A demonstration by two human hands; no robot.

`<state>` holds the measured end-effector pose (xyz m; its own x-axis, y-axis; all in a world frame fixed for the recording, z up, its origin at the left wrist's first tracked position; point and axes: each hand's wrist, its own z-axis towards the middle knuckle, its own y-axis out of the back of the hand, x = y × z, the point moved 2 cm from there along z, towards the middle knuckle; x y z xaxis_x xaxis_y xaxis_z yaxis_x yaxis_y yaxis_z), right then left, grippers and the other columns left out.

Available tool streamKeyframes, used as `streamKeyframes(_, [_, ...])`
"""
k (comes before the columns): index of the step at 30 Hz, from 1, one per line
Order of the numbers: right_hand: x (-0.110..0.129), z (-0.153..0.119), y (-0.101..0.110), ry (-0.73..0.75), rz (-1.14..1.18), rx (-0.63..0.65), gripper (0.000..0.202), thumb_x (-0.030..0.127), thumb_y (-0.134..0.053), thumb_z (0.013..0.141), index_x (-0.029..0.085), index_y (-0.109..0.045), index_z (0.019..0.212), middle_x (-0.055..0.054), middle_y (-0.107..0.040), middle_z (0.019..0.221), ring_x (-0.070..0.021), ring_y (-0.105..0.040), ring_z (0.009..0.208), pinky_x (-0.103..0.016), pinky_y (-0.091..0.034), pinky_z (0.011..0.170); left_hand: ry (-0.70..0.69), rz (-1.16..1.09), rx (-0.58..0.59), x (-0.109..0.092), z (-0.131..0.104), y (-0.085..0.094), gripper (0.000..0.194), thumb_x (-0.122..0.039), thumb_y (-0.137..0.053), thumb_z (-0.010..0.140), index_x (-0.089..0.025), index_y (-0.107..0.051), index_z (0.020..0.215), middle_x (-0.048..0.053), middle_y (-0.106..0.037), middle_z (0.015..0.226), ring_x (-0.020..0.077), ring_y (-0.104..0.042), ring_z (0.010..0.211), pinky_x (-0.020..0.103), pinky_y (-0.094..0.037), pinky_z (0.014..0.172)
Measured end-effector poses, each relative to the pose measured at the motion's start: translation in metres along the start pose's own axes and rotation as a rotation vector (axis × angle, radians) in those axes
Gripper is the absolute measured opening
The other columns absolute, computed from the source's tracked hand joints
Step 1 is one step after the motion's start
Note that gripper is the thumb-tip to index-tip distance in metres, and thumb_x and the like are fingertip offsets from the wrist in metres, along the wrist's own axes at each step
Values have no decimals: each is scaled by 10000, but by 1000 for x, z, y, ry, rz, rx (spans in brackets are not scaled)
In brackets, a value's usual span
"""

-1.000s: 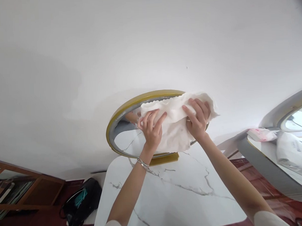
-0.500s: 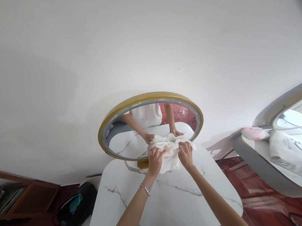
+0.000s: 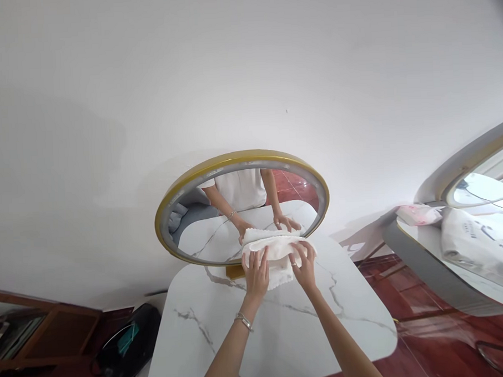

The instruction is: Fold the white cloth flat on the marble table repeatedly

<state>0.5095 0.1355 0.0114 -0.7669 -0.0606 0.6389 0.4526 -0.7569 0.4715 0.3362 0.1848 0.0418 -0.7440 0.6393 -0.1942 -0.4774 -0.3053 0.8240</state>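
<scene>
A white cloth (image 3: 278,250) with a scalloped edge is folded over loosely at the lower edge of a round, gold-framed mirror (image 3: 250,154). My left hand (image 3: 256,273), with a bracelet at the wrist, grips its left side, fingers over the front. At the right side, my right hand (image 3: 304,268) holds the cloth with bent fingers and wears a ring. Part of the cloth hangs between both hands above the white marble-patterned table (image 3: 291,342). The mirror reflects the hands, the cloth and a white shirt. My thumbs are mostly hidden.
A gold mirror base (image 3: 234,272) stands on the table below the frame. To the right is a second table (image 3: 417,270) with a pink-and-white packet (image 3: 419,214) and a white printed bag (image 3: 481,239). On the left sit a black bag (image 3: 131,341) and a wooden cabinet (image 3: 53,333).
The cloth has gone from crumpled to more smoothly folded over. My fingers have spread and shifted on it, the right hand slightly leftward. The view has moved a little.
</scene>
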Motion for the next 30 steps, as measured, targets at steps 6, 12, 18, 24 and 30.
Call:
streamKeyframes(6, [-47,-12,7,-677,231,-177,637,537,-612,693,163,-479,1191,-202,-349,1335,-375,-291,1274,-563,-291,1008,180,-104,-173,-3,6,2,380,-243,-347,951,-273,-605,1228,126,-475,1184,281,-380,1231,541,-299,1057])
streamKeyframes(12, [-60,-2,12,-747,442,36,536,521,-648,630,156,-581,1017,-107,-644,943,-262,-592,862,-370,-485,726,366,-321,-431,-1,18,18,316,-336,-454,921,-189,-732,950,139,-338,1249,245,-450,1135,359,-501,848])
streamKeyframes(18, [-37,-14,59,-669,551,51,302,426,-539,694,196,-602,879,-65,-668,895,-221,-587,858,-326,-471,757,344,-549,-314,-15,5,43,289,-382,-506,901,-188,-720,890,81,-627,888,185,-624,846,315,-534,757])
streamKeyframes(24, [-22,-31,160,-522,480,-35,277,382,-598,673,225,-651,895,-47,-672,907,-234,-600,851,-323,-478,746,239,-670,-215,-51,-20,91,182,-315,-590,850,-210,-724,784,58,-662,895,144,-627,725,265,-531,672])
streamKeyframes(30, [-32,-20,250,-524,323,-155,306,455,-658,665,219,-683,857,-50,-677,855,-232,-608,782,-290,-469,646,385,-893,151,-67,-3,119,216,-397,-629,818,-227,-728,907,55,-677,923,192,-634,893,280,-540,737])
